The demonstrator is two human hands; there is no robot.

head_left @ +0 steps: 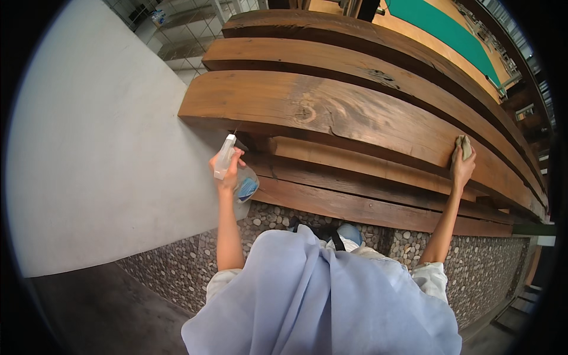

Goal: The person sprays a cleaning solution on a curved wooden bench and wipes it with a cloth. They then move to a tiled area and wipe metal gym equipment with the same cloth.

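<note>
My left hand [227,171] is wrapped around the neck of a clear plastic spray bottle [246,184] with a white trigger head and a blue label. It is held just below the left end of a thick wooden beam [355,106], close to the white wall. At the right, my right hand [463,166] grips a folded, pale greenish cloth [463,147] against that same beam. The beam's brown surface shows knots, a crack and a shiny patch between my hands. Fingertips of the right hand are partly hidden by the cloth.
A white wall [102,133] stands at the left. More wooden beams [284,49] run parallel beyond the nearest one, and lower planks [346,202] lie beneath it. Pebbled flooring [479,275] is around me. A green mat [452,35] lies beyond the beams.
</note>
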